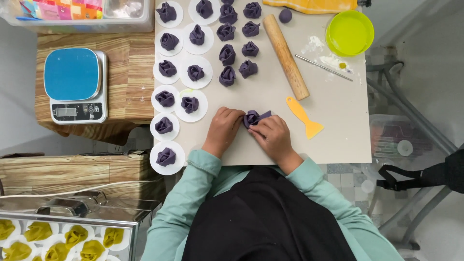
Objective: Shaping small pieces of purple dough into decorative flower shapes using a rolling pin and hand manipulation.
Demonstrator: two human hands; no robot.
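Closest to you is your black apron (263, 217) over the mint-green long sleeves (193, 193), and beyond it the broad beige work board (338, 121) where you are working. Left of the board sits the white kitchen scale with its blue square top (75, 84). A long wooden rolling pin (285, 55) lies diagonally near the lime-green round bowl (349, 33), with the small yellow plastic scraper (303, 116) below it.

Your left hand (223, 129) and right hand (274, 137) both curl their fingers around the purple dough rose (252, 117), pinching it against the board near its front edge. Squeeze too hard and the folded petals will likely flatten or tear; your left wrist could also nudge the nearest finished purple rose on its white paper round (190, 104).
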